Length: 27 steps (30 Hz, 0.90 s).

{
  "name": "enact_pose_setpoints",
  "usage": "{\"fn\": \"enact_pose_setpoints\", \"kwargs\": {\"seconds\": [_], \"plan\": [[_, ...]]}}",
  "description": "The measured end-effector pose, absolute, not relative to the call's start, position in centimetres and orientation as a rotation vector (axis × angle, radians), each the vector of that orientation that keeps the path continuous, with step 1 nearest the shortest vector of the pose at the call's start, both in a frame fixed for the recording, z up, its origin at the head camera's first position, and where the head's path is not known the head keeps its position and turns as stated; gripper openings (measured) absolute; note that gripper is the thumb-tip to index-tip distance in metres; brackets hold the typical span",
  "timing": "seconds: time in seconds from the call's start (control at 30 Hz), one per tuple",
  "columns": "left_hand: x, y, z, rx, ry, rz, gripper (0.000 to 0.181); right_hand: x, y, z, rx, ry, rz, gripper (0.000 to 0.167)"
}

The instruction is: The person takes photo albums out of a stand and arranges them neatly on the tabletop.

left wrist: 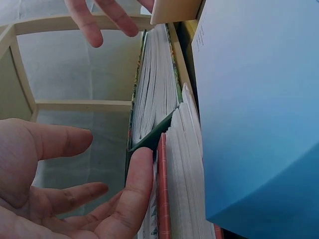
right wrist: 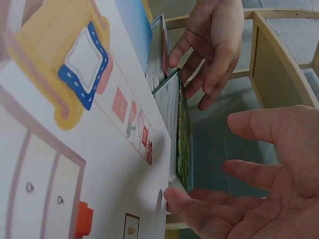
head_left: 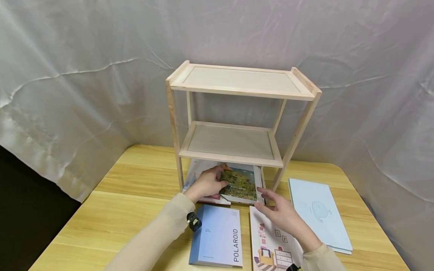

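Under the lower shelf of a wooden rack (head_left: 232, 156), a green photo album (head_left: 242, 184) with a painted landscape cover lies on other books. My left hand (head_left: 207, 183) touches the album's left side with fingers spread; in the left wrist view the left hand (left wrist: 99, 199) has a fingertip at the corner of the album (left wrist: 157, 89), above a red-edged book (left wrist: 163, 189). At the album's right edge is my right hand (head_left: 283, 212), its fingers relaxed and apart. In the right wrist view the right hand (right wrist: 269, 184) has a fingertip near the album's corner (right wrist: 183, 134).
In front of the rack lie a blue-and-white POLAROID album (head_left: 218, 237) and a white album with furniture drawings (head_left: 271, 244). A light blue album with a whale drawing (head_left: 320, 214) lies at the right on the wooden table (head_left: 135, 195). Grey cloth (head_left: 101, 94) hangs behind.
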<state>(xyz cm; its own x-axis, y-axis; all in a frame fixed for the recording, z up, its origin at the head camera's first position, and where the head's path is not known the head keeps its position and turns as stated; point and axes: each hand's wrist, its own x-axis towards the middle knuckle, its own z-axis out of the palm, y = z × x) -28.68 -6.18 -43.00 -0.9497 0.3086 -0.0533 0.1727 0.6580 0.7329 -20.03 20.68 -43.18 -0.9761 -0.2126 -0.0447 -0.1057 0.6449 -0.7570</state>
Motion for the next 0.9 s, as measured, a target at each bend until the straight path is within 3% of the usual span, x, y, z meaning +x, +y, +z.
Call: {"fn": "enact_pose_setpoints", "kwargs": {"seconds": [0.9], "plan": [[-29.19,-5.58,-43.25,0.342,2.662,1.169,0.063,-20.64,20.05,-43.99,-0.290,2.731,-1.236,0.065]]}}
